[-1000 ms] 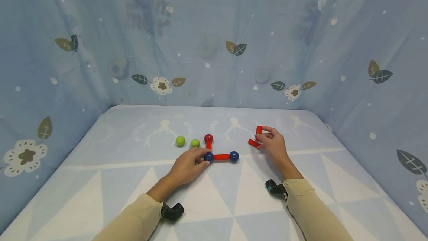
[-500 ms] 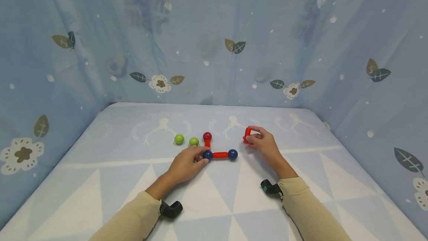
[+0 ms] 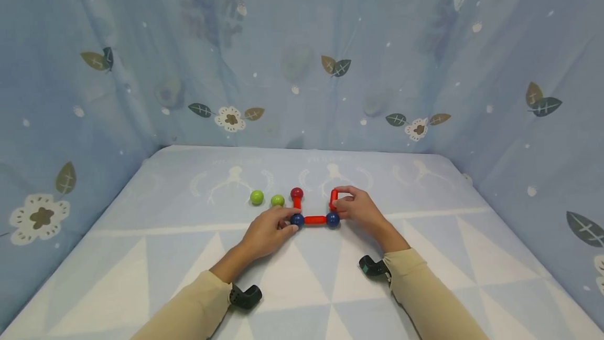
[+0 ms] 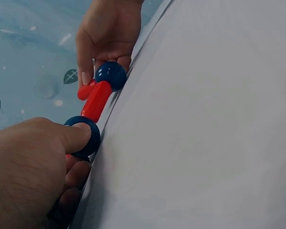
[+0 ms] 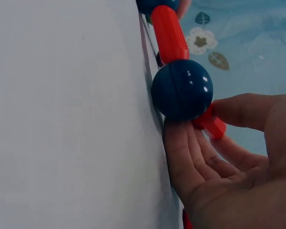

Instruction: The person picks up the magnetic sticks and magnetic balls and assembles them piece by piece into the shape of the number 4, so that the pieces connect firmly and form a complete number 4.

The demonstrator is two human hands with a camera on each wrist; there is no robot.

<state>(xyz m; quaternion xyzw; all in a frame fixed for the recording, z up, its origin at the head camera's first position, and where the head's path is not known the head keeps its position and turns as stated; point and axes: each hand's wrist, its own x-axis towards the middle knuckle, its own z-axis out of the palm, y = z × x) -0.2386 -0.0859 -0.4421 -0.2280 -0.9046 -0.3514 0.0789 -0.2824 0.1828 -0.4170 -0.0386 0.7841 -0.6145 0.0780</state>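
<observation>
Ball-and-rod frame (image 3: 315, 220) lies on the bench (image 3: 302, 282); at its left blue ball (image 3: 297, 220), pinched by the left hand (image 3: 267, 231), a loosened grip might let everything skid. The right blue ball (image 3: 332, 219) could twist askew if the right hand (image 3: 362, 212) pushes its pinched red rod (image 3: 334, 197) off-line.

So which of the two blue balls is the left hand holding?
The left hand pinches the left blue ball, nearer the red ball; the right blue ball is by the right hand.
</observation>
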